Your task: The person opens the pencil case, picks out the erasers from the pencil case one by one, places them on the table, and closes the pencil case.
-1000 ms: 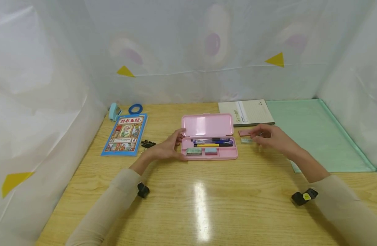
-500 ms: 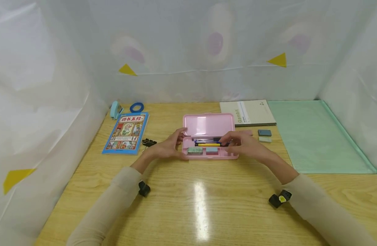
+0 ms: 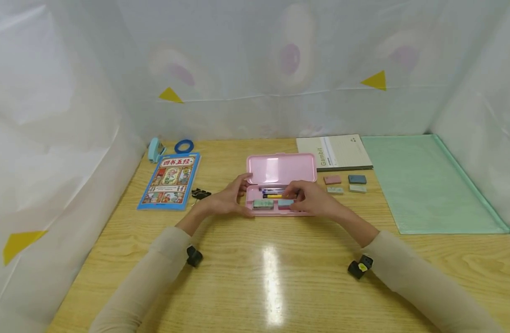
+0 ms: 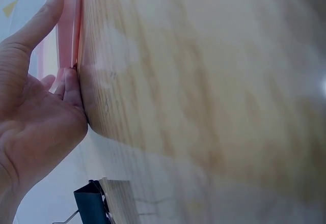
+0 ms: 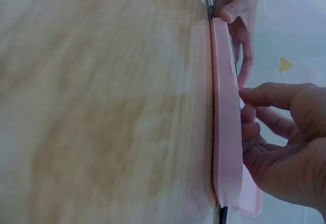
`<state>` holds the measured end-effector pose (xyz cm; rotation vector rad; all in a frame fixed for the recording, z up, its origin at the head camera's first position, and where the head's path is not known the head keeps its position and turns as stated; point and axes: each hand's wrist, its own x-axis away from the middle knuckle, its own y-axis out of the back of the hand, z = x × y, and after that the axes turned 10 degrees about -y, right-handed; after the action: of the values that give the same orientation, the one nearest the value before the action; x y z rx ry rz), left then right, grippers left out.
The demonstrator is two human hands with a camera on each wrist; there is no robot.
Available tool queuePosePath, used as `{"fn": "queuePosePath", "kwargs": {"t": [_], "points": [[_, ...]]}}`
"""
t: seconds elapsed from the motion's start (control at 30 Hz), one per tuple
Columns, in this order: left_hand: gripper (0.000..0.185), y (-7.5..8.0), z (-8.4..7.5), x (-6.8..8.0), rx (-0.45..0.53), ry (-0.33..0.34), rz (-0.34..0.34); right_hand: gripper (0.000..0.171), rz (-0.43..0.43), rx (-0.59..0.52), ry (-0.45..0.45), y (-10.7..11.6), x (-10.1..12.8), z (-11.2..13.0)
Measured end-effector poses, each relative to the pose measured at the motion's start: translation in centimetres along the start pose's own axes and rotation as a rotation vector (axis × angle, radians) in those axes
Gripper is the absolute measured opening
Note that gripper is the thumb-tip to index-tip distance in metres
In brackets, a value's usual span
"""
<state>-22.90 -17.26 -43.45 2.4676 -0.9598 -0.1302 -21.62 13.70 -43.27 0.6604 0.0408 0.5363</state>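
An open pink pencil case lies at the middle of the wooden table, with pens and two erasers in its tray. My left hand grips the case's left end, thumb at the lid hinge and fingers on the tray front; the left wrist view shows this hand against the pink edge. My right hand hovers over the tray's right part with fingers curled down beside a pink-and-blue eraser. Whether it pinches anything is hidden. In the right wrist view its fingers curl over the case.
Several loose erasers lie right of the case, near a notebook and a green mat. At the left are a picture book, black binder clips, a blue tape ring and a small stapler. Translucent sheets wall the table.
My right hand left the loose erasers on the table and moved left into the case's tray, uncovering them. The left hand has kept its hold on the case.
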Motion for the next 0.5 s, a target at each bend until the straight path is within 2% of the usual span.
{"fn": "queuePosePath", "kwargs": {"t": [0.23, 0.5], "points": [[0.115, 0.0, 0.2, 0.0, 0.011, -0.004, -0.004, 0.023, -0.019, 0.070, 0.019, -0.4, -0.2, 0.9], [0.116, -0.1, 0.0, 0.0, 0.031, -0.018, -0.002, 0.022, -0.042, 0.096, -0.013, -0.6, 0.1, 1.2]]}}
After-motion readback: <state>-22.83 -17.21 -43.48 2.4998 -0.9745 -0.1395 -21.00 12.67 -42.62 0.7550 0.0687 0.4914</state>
